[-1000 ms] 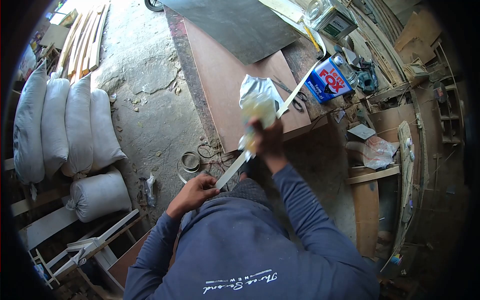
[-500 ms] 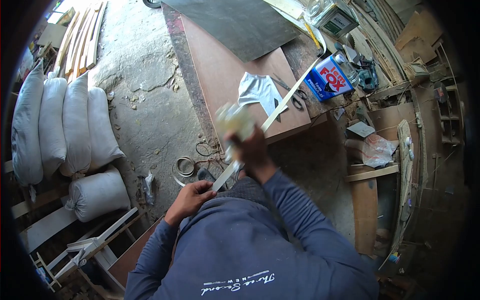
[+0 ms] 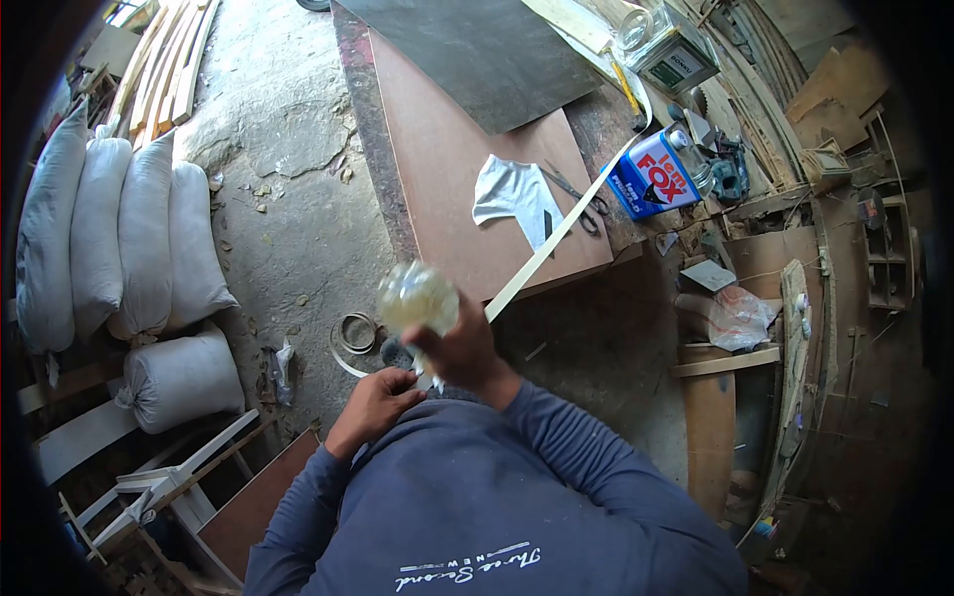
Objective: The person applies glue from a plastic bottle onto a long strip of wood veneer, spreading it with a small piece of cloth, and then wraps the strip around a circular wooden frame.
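My right hand (image 3: 464,348) is closed around a clear plastic bottle (image 3: 417,298) with yellowish contents, tipped so its base points up and away from me. Its lower end is by the strip and partly hidden by my fingers. My left hand (image 3: 383,405) is closed, fingertips pinching the near end of a long pale edging strip (image 3: 550,246). From there the strip passes under my right hand and runs over the board's corner toward the blue can. A white cloth (image 3: 511,192), a dark flat blade-like piece (image 3: 548,224) and scissors (image 3: 586,211) lie on the board.
A reddish-brown board (image 3: 437,169) and a dark grey sheet (image 3: 487,60) cover the workbench. A blue glue can (image 3: 656,177) stands at its right edge, near a metal tin (image 3: 673,60). White sacks (image 3: 94,238) line the left; a coiled strip (image 3: 356,333) lies on the floor.
My right hand has moved along the strip toward me and to the left, bringing the bottle near my left hand. The left hand keeps its pinch on the strip's end.
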{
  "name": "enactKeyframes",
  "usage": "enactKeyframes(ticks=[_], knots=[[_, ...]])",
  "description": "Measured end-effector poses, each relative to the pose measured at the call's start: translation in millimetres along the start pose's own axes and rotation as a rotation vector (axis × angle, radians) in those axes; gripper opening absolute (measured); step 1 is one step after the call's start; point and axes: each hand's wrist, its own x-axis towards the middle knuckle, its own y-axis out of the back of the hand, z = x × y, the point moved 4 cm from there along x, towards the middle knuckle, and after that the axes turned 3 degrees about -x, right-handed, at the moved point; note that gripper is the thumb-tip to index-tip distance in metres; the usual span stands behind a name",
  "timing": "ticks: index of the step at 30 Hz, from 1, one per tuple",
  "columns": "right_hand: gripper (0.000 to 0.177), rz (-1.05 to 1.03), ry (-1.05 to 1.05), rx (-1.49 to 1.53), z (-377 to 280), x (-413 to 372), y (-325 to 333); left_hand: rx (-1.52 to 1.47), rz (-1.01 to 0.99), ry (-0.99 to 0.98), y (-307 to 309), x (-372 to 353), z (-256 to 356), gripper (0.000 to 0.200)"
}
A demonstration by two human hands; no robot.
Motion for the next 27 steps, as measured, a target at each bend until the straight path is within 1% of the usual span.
enactKeyframes(ticks=[3, 4, 5, 7, 8, 9, 11, 13, 14, 15, 16, 17, 19, 21, 23, 25, 26, 27], knots=[[0.077, 0.036, 0.056, -0.22, -2.2, 0.9, 22.4, -0.116, 0.013, 0.066, 0.5, -0.6, -7.4, 0.022], [0.075, 0.059, -0.023, -0.221, 16.7, 8.0, 41.8, 0.031, 0.023, 0.006, 6.1, -1.3, -4.3, 0.022], [0.071, 0.119, -0.043, -0.225, 31.0, 21.7, 63.0, 0.085, 0.019, -0.043, 10.0, -1.8, -3.6, 0.022], [0.063, 0.312, 0.02, -0.326, 33.9, 50.7, 105.2, 0.195, 0.009, -0.134, 16.6, -6.5, -5.2, 0.022], [0.062, 0.4, 0.062, -0.302, 36.9, 60.6, 119.6, 0.152, -0.041, -0.127, 17.6, -8.6, -10.2, 0.022], [0.056, 0.487, 0.135, -0.237, 33.8, 69.0, 128.7, 0.073, -0.069, -0.081, 18.3, -11.6, -12.6, 0.022], [0.059, 0.461, 0.126, -0.221, 31.0, 67.2, 127.3, -0.083, -0.128, 0.006, 18.5, -16.9, -14.5, 0.024], [0.067, 0.395, 0.016, -0.178, 21.9, 47.9, 95.8, -0.168, -0.104, -0.008, 16.5, -18.5, -15.0, 0.025], [0.07, 0.311, -0.034, -0.175, 11.6, 34.4, 76.7, -0.214, -0.094, -0.016, 14.1, -19.3, -15.0, 0.026], [0.072, 0.297, 0.007, -0.183, 3.0, 18.9, 55.4, -0.181, -0.089, -0.026, 12.7, -19.2, -11.8, 0.027], [0.072, 0.194, 0.02, -0.196, -9.1, 5.2, 37.6, -0.149, -0.083, -0.037, 13.2, -17.8, -6.0, 0.029], [0.071, 0.178, 0.064, -0.119, -29.3, -4.4, 23.0, -0.114, -0.077, -0.049, 13.9, -16.4, -2.0, 0.03], [0.073, 0.177, 0.076, -0.112, -30.0, -9.8, 19.8, -0.131, -0.079, -0.064, 14.4, -15.9, -1.2, 0.029], [0.072, 0.251, 0.043, -0.235, -6.8, 6.3, 50.6, -0.149, -0.076, -0.059, 16.2, -21.1, -1.6, 0.029], [0.071, 0.397, 0.003, -0.193, 13.7, 27.3, 86.6, -0.164, -0.064, -0.044, 20.7, -28.8, 3.4, 0.028], [0.071, 0.546, 0.133, -0.255, 6.9, 37.5, 99.5, -0.182, -0.059, -0.053, 20.9, -28.8, -0.8, 0.029], [0.072, 0.512, 0.116, -0.274, 5.6, 32.5, 97.4, -0.188, -0.059, -0.054, 20.9, -29.1, -2.8, 0.029], [0.071, 0.446, 0.046, -0.21, -4.0, 23.7, 85.2, -0.209, -0.049, -0.049, 21.4, -29.2, -3.3, 0.029]])
